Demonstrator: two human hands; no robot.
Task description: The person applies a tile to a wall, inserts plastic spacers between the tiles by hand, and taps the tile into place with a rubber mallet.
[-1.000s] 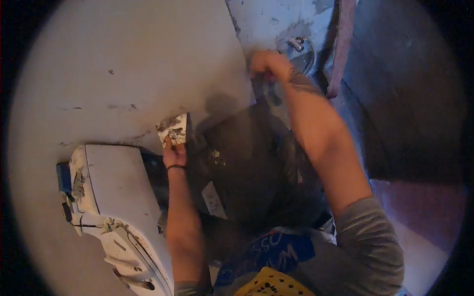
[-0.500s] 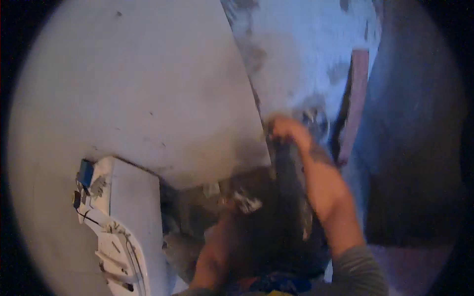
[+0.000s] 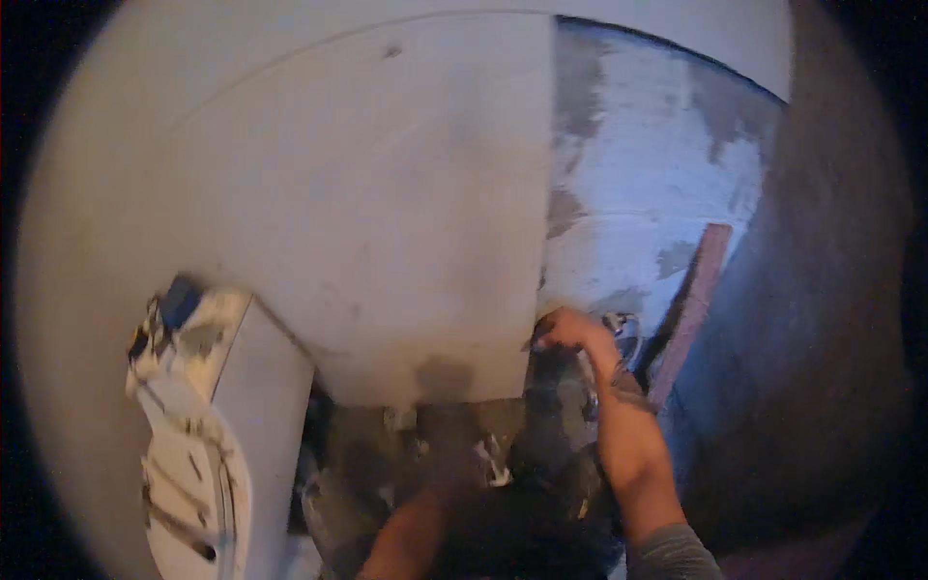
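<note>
My right hand [image 3: 572, 333] is closed at the lower part of the vertical edge of a large pale panel [image 3: 425, 213]; what its fingers grip is dark and too small to make out. Just right of it is a metal fitting with a hose [image 3: 621, 327] against a patchy plastered surface [image 3: 638, 164]. My left forearm [image 3: 406, 536] reaches into the dim area under the panel. The hand at its end is lost in shadow and blur, near a small whitish object [image 3: 498, 469] that I cannot make out clearly.
A white fixture [image 3: 246, 416] with items on top, among them a blue block [image 3: 181, 300], stands at the left. A narrow pinkish strip [image 3: 706, 280] leans right of my right hand, beside a dark wall [image 3: 822, 319].
The view has tilted up, showing more panel and upper wall. My left hand, earlier raised with a smeared metal plate, has dropped into shadow. My right hand now sits lower in the picture.
</note>
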